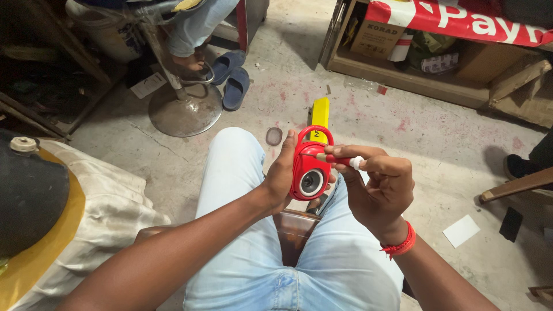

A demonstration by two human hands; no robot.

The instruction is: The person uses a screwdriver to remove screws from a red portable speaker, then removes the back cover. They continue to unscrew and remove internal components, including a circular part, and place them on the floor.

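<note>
Denim, pale blue and soft-creased, covers the seated person's thighs nearest the camera, and just above the gap between the knees the left hand [282, 175] cups a small red speaker [311, 168] from behind, thumb pressed along its left edge. The casing is glossy moulded plastic, rounded like a padlock with a loop handle on top and a round grey cone in the middle of its face. The right hand [380, 193], a red thread band at its wrist, pinches a small red-handled screwdriver [340, 160] with a white collar, its tip laid against the speaker's upper face. That smooth, curved shell gives the tip little purchase, so in my judgement a slip could score the plastic or jab the left thumb close beside it; any small part worked loose might drop between the knees to the floor. A brown glossy stool seat [295, 227] shows in that gap. Beyond lies rough, stained concrete floor [438, 138], a yellow box-shaped bar [319, 115] standing behind the speaker, a dark round disc [274, 136], blue rubber slippers [230, 78], and a metal stool base [184, 112].
</note>
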